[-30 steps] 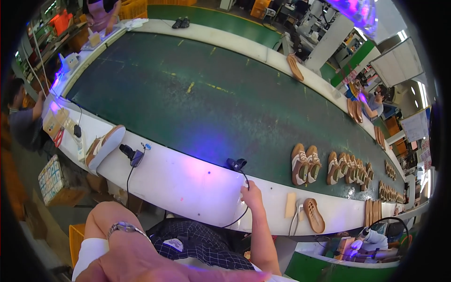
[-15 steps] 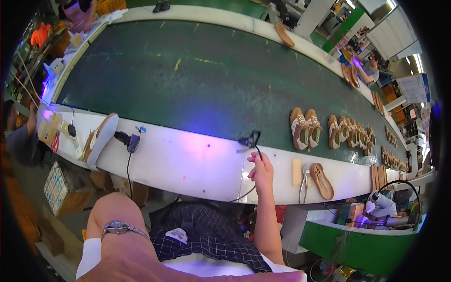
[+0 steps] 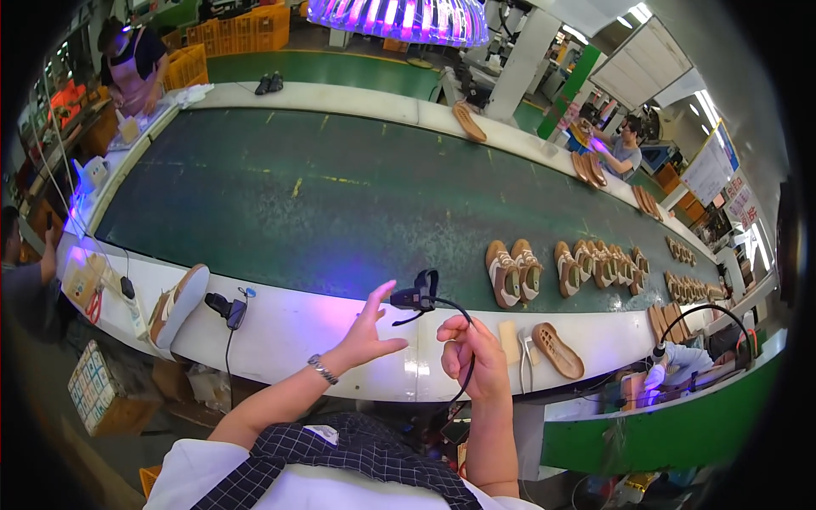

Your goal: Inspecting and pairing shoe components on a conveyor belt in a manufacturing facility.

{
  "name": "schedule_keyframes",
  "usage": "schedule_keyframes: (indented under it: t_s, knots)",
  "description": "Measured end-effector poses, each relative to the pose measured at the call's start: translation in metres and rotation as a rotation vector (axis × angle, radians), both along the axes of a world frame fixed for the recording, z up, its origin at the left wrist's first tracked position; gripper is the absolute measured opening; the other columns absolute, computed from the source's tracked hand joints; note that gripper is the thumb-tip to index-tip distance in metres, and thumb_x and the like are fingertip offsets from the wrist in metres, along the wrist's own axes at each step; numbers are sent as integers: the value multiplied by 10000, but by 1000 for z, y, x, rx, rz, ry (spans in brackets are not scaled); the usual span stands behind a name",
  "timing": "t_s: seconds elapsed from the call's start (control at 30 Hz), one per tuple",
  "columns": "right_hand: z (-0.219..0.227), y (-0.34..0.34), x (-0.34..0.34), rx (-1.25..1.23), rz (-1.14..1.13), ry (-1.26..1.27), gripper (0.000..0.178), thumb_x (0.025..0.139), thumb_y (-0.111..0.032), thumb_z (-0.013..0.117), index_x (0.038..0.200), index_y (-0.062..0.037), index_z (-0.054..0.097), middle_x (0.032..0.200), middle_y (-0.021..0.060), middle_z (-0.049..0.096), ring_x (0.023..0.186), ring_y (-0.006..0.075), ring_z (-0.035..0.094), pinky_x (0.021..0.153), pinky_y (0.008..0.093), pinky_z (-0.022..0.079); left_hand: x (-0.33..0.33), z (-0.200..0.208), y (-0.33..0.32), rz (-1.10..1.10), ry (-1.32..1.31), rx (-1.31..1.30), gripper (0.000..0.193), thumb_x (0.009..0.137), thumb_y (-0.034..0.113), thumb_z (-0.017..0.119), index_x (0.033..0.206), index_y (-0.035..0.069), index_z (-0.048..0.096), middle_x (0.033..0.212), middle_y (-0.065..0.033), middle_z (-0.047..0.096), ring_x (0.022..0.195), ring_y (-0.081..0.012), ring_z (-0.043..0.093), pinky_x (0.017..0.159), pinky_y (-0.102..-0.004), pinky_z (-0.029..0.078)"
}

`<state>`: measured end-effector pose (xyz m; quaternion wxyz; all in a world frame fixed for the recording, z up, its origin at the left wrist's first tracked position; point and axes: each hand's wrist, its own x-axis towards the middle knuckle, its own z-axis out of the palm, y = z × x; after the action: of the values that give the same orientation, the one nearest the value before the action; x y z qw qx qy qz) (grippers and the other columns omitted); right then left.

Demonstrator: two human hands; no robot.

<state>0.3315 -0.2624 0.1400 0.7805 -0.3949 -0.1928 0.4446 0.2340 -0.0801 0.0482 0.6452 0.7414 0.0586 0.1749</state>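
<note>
My right hand [image 3: 473, 355] grips the black cable of a small black hand-held lamp [image 3: 416, 297], which hangs over the white ledge [image 3: 289, 331] of the conveyor. My left hand [image 3: 367, 332] is raised with fingers spread, just left of the lamp and not touching it; a metal watch sits on that wrist. A tan sole piece [image 3: 557, 349] and a pale insole [image 3: 509, 341] lie on the ledge to the right of my right hand.
The wide green conveyor belt [image 3: 340, 204] carries a row of brown-and-white shoes [image 3: 512, 270] toward the right. A shoe on its side [image 3: 178, 304] and another black corded tool [image 3: 226, 308] lie on the ledge at left. Other workers stand at the far left and far right.
My left hand has come up from my lap to beside the lamp, fingers open. My right hand has slid down the cable, and my head has tilted up.
</note>
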Motion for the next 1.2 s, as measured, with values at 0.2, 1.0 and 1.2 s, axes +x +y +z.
schedule_keyframes:
  t_s: [0.2,1.0,1.2]
  knots:
    - [19,5,-5,88,158,14,317,970,-250,374,1076,23,497,979,142,606,523,133,505,452,236,392,25,-12,-11,-69,-221,-75,712,735,125,734,1346,100,369,1357,-130,394,1303,-245,345,1039,-376,334]
    - [-1,8,-36,-709,-108,-1161,317,698,-169,717,971,-36,626,756,82,594,713,191,540,644,319,447,-5,22,-22,-153,85,-975,354,865,169,597,1138,88,385,1107,-139,541,981,-248,597,820,-382,510]
    - [-45,16,-48,-554,-190,-1252,168,715,-32,597,878,-71,608,743,107,608,710,311,552,634,397,452,-3,20,-33,99,193,-834,417,835,168,626,1159,110,370,1045,-109,541,920,-190,583,747,-315,500]
